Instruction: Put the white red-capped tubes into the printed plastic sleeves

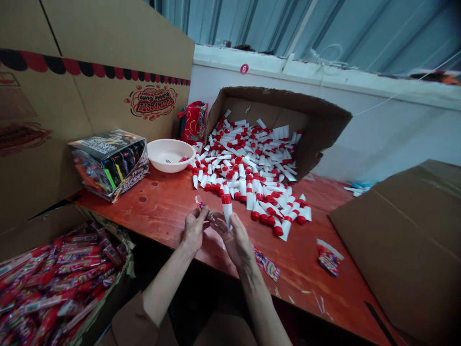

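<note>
My left hand (195, 228) pinches a small colourful wrapper (204, 207) above the front edge of the red-brown table (162, 197). Close to its right, my right hand (236, 238) holds a white tube with a red cap (227, 209), cap upward, between thumb and fingers. Beyond both hands lies a big heap of similar tubes (248, 168), spilling from a cardboard box on its side (324, 113). A printed wrapper (267, 264) lies flat just right of my right wrist, and another packet (329, 258) rests farther right.
At lower left, an open carton (130, 259) holds many wrapped red tubes (72, 269). A pale bowl (169, 166) and a display box (111, 163) stand at the table's back left. Big cardboard (406, 240) borders the right side; a red bag (195, 122) stands behind the bowl.
</note>
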`<action>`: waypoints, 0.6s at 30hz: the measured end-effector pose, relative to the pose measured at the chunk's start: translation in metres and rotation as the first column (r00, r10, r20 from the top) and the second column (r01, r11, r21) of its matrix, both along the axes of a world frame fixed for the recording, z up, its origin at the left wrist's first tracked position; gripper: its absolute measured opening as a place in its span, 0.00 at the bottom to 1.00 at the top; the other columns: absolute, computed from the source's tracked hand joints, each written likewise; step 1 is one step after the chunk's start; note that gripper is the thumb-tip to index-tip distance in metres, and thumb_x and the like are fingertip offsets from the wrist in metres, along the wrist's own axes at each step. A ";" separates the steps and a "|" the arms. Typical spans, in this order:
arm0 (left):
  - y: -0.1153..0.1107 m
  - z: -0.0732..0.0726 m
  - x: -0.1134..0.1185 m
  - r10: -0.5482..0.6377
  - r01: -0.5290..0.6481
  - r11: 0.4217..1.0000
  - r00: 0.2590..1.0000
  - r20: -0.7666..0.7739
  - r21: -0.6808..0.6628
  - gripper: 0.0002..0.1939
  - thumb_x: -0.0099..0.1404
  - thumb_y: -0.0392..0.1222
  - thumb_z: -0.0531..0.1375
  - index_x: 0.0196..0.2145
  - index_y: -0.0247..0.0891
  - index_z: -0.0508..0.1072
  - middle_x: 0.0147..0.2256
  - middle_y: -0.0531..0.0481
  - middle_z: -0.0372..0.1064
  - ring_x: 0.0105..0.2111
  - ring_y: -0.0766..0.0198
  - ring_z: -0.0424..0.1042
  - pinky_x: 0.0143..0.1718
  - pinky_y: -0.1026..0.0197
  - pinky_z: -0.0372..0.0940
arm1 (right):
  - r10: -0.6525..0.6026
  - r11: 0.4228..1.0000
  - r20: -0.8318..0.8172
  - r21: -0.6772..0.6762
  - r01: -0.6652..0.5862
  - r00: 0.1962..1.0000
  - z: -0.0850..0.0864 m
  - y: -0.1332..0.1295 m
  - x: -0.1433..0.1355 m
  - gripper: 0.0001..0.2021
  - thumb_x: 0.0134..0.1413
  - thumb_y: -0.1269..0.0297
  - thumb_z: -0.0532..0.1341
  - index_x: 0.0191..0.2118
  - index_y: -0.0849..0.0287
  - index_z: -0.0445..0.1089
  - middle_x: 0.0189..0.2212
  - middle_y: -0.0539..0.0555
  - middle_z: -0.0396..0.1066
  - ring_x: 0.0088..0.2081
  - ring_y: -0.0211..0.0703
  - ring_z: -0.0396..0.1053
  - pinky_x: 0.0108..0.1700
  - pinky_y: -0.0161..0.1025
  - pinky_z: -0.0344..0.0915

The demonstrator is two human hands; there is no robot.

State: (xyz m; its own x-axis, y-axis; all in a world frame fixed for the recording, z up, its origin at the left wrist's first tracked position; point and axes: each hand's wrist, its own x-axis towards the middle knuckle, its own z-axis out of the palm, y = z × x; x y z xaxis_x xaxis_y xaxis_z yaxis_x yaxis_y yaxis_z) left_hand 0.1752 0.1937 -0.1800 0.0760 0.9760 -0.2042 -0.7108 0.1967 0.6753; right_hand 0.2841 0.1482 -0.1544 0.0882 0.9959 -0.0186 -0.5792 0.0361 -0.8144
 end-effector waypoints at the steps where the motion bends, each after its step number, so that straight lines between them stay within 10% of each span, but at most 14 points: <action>1: 0.002 -0.001 0.000 0.014 -0.012 0.999 0.999 0.032 -0.048 0.21 0.47 0.49 0.74 0.31 0.33 0.72 0.27 0.51 0.72 0.25 0.68 0.70 0.28 0.66 0.66 | 0.015 1.000 0.008 -0.013 -0.015 1.000 0.000 -0.002 0.000 0.14 0.54 0.51 0.67 0.39 0.55 0.70 0.41 0.55 0.77 0.44 0.49 0.75 0.51 0.50 0.70; 7: 0.009 0.002 -0.004 0.002 0.039 0.985 0.972 0.235 -0.169 0.19 0.48 0.42 0.75 0.30 0.35 0.70 0.25 0.52 0.72 0.26 0.66 0.71 0.35 0.57 0.71 | -0.060 0.998 0.398 0.027 0.054 0.915 -0.002 -0.014 0.027 0.16 0.54 0.51 0.67 0.42 0.56 0.71 0.36 0.53 0.76 0.36 0.44 0.74 0.41 0.41 0.71; 14: 0.007 0.003 -0.005 -0.027 0.072 0.983 0.966 0.259 -0.166 0.15 0.52 0.40 0.73 0.31 0.35 0.71 0.27 0.52 0.73 0.27 0.66 0.72 0.35 0.57 0.71 | -0.171 0.981 0.891 0.194 -0.012 0.420 0.007 -0.026 0.058 0.14 0.57 0.53 0.64 0.41 0.59 0.74 0.32 0.53 0.74 0.32 0.43 0.69 0.35 0.38 0.66; 18: 0.006 0.003 -0.005 -0.059 0.098 0.983 0.969 0.239 -0.153 0.16 0.52 0.42 0.73 0.31 0.35 0.72 0.28 0.52 0.73 0.28 0.66 0.71 0.37 0.55 0.72 | -0.287 0.941 0.908 0.326 -0.086 0.305 0.015 -0.027 0.058 0.10 0.60 0.59 0.61 0.42 0.58 0.73 0.34 0.53 0.75 0.31 0.42 0.70 0.35 0.37 0.66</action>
State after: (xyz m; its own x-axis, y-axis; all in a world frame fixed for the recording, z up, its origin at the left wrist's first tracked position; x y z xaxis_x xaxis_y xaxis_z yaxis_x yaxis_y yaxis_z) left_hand 0.1703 0.1999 -0.1773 0.2155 0.9201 -0.3272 -0.8220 0.3518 0.4478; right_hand 0.3421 0.1211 -0.1393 -0.0408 0.9155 0.4002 0.5924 0.3447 -0.7282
